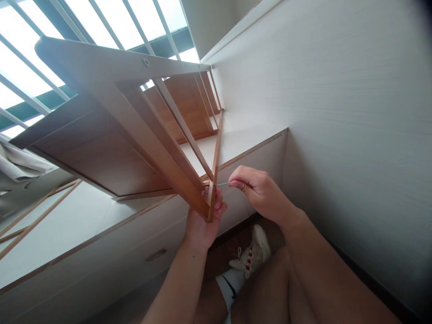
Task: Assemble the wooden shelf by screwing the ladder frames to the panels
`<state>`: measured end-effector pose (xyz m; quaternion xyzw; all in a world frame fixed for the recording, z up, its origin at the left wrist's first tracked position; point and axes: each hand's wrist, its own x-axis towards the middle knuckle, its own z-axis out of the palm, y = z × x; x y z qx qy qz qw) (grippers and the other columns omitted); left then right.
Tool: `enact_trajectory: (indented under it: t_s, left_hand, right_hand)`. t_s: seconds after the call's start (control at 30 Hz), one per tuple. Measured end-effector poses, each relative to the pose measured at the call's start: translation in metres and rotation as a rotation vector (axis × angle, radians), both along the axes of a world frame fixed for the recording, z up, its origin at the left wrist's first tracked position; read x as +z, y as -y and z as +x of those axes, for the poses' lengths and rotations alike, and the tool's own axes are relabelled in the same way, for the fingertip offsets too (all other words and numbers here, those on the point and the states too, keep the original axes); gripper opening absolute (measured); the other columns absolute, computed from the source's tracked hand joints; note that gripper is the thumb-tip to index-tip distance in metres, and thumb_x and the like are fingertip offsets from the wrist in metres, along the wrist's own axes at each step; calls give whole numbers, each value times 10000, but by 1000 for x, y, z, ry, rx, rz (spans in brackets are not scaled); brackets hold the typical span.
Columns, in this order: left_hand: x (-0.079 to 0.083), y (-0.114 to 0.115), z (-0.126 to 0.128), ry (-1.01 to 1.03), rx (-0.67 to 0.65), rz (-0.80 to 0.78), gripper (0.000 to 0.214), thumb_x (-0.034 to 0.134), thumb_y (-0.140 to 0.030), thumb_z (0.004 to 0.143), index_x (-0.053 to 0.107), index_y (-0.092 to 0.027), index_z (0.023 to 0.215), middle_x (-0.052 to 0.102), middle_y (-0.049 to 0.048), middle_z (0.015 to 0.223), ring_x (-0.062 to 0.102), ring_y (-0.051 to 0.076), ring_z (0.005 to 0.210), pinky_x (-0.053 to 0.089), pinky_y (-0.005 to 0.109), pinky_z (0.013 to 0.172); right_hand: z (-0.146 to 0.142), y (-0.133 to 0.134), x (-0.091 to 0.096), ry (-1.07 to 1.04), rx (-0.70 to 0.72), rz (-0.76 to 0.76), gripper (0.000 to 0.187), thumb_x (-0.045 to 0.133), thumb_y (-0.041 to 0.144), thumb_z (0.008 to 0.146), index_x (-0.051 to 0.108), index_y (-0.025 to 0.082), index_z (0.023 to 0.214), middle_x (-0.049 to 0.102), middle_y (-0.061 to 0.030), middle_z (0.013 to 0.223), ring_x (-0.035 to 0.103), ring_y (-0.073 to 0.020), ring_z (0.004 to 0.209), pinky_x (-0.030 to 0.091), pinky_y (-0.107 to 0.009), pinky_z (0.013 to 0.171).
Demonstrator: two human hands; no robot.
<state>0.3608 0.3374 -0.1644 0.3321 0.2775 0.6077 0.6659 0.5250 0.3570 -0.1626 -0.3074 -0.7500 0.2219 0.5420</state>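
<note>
Head view: wooden frame (158, 155) sits tilted on the counter (91, 211), lower corner poking out past the front edge. Left hand (200, 229) has that corner, fingers curled round it, partly hidden by the wood. Right hand (259, 189): fingers pinched closed on a thin metal rod (223, 183), far tip at the same corner. White wall (344, 112) to the right, shoe (253, 252) on the floor below.

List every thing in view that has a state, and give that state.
Slatted wooden frame: held at one corner.
Left hand: grip around that corner.
Metal rod: pinched, one end at the frame.
Right hand: grip closed on the rod.
Cabinet front: shut.
Curtain: bunched.
Sneaker: worn, laced.
</note>
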Motion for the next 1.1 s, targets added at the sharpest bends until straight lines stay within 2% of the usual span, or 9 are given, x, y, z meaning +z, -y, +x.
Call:
enact_trajectory:
  t_s: [0.2,0.27,0.37,0.5,0.6,0.7,0.83,1.1]
  left_hand:
    - [0,0,0,0,2,2,74,650,-258,804,609,-201,827,602,-15,752,415,64,540,312,204,505]
    - [-1,0,0,2,-1,7,70,645,-258,811,612,-197,819,601,-13,755,415,64,544,311,204,505]
    - [-2,0,-1,1,-7,11,86,641,-270,816,616,-188,807,603,-8,761,415,64,548,324,209,511]
    - [-2,0,0,-2,0,4,108,652,-285,804,614,-185,800,604,-7,759,413,62,542,331,211,512]
    - [-1,0,0,0,7,3,101,656,-272,800,610,-183,800,606,-5,761,414,62,540,324,211,510]
    - [-1,0,0,8,6,-2,96,659,-264,798,604,-186,813,612,-3,764,420,66,542,318,212,511]
    - [-1,0,0,21,10,-15,106,667,-258,790,595,-187,821,617,-7,758,423,66,542,311,209,513]
    - [-5,-1,-1,19,3,0,81,632,-258,819,588,-191,816,618,-2,765,424,69,545,306,212,517]
  right_hand:
    - [1,-4,-2,47,-37,54,215,461,325,952,609,199,861,630,-50,888,546,-163,871,400,-285,814]
    - [1,-3,-2,73,-57,46,218,469,331,948,610,197,849,627,-43,855,543,-158,846,396,-276,793]
    - [1,0,-1,72,-46,-48,263,458,355,950,596,190,798,582,-5,711,509,-121,684,378,-245,674]
    - [-5,6,0,-50,36,-257,323,441,420,948,591,179,796,489,41,544,414,-88,505,308,-227,518]
    - [-10,7,-1,-150,81,-394,368,430,464,942,589,172,783,462,50,480,383,-83,443,296,-224,474]
    - [-10,6,-1,-195,84,-439,373,440,475,935,587,171,776,473,50,462,385,-82,426,307,-222,470]
    - [-4,5,0,-186,13,-386,359,436,459,942,592,172,792,489,47,483,405,-83,449,316,-222,484]
    - [0,2,0,-78,-6,-107,219,515,331,929,613,172,815,586,-1,741,517,-112,708,387,-231,675]
